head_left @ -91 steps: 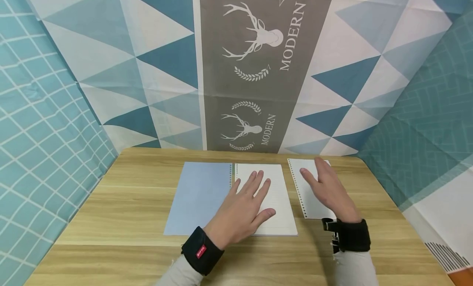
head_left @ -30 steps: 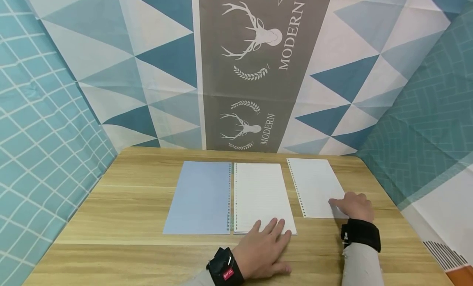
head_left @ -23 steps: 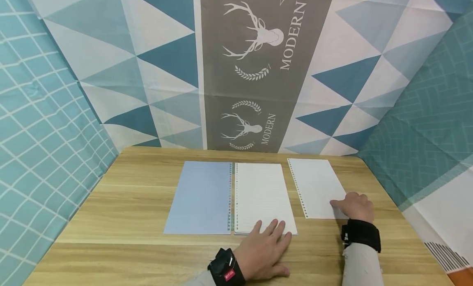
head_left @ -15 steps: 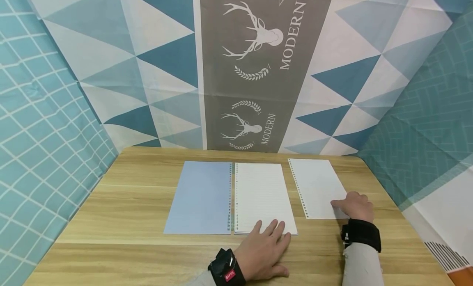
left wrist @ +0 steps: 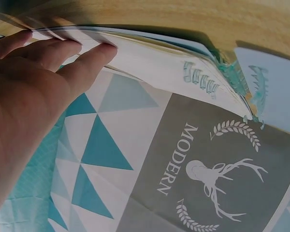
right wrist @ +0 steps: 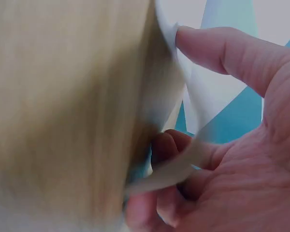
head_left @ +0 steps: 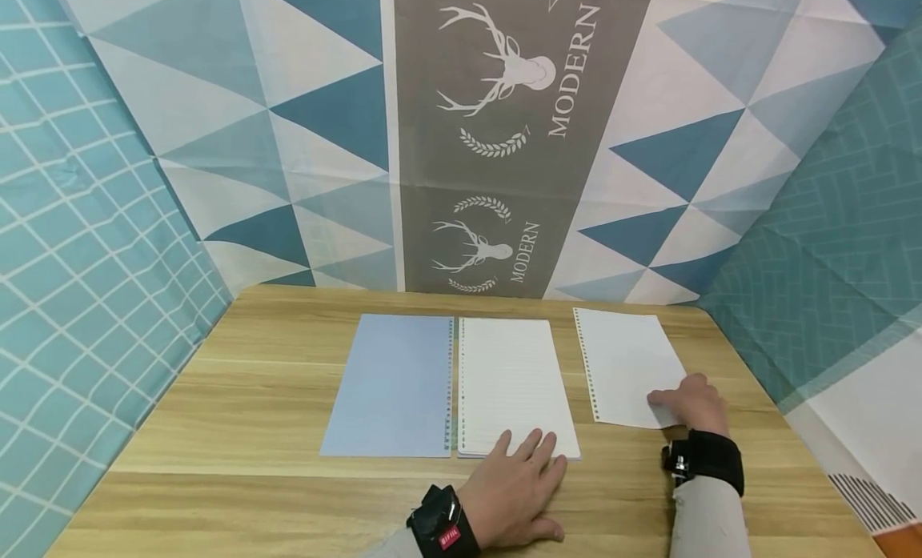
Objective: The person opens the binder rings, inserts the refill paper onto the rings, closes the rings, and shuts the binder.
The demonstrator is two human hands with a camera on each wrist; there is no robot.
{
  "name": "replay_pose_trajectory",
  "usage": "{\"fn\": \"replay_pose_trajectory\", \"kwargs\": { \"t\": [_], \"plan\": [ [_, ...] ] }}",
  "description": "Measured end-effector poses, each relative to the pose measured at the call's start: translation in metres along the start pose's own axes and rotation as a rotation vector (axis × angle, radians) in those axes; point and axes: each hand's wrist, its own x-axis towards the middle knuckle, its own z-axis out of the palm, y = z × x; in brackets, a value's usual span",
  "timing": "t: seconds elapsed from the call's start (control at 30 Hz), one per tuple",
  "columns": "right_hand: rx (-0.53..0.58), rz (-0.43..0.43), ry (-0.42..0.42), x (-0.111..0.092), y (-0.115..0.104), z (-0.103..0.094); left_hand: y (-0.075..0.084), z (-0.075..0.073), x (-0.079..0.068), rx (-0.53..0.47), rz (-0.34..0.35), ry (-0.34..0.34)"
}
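Observation:
An open ring-bound notebook lies on the table, its blue cover [head_left: 389,386] to the left and its lined white pages [head_left: 507,382] to the right. My left hand [head_left: 515,494] rests with spread fingers over the near edge of those pages; in the left wrist view its fingertips [left wrist: 106,50] touch the page stack. Farther right is a loose white sheet [head_left: 627,366] with punched holes along its left side. My right hand [head_left: 695,406] holds this sheet by its near right corner. The right wrist view has the thumb [right wrist: 208,46] on one face, fingers curled behind, and the paper bowed between them.
The wooden table [head_left: 238,398] extends left of the notebook and in front of it. A patterned cloth with deer motifs [head_left: 497,142] hangs behind the far edge. Teal cloth [head_left: 828,222] hangs at the right, and blue grid cloth [head_left: 86,246] at the left.
Both hands came back towards the near edges of the papers. Most recently the loose sheet has slid slightly right and turned a little, with the right hand. The left hand has stayed still lately.

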Motion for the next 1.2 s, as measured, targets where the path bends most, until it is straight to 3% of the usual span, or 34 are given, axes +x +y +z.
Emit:
{"fn": "replay_pose_trajectory", "kwargs": {
  "t": [0.13,0.37,0.8,0.93,1.2],
  "plan": [
    [-0.002,0.010,0.022,-0.001,0.000,0.000,0.000,-0.001,0.000,-0.003,0.000,0.001],
    [0.093,0.051,-0.057,-0.002,0.005,-0.003,-0.001,-0.001,0.000,-0.011,0.001,-0.008],
    [0.085,-0.057,-0.011,0.002,0.025,-0.013,0.000,-0.003,0.000,-0.025,0.003,-0.029],
    [0.133,-0.072,-0.008,0.000,0.028,-0.017,0.000,-0.004,0.000,-0.028,0.002,-0.031],
    [0.294,-0.023,-0.008,0.000,0.028,-0.018,0.000,-0.001,0.001,-0.027,0.003,-0.031]
  ]
}}
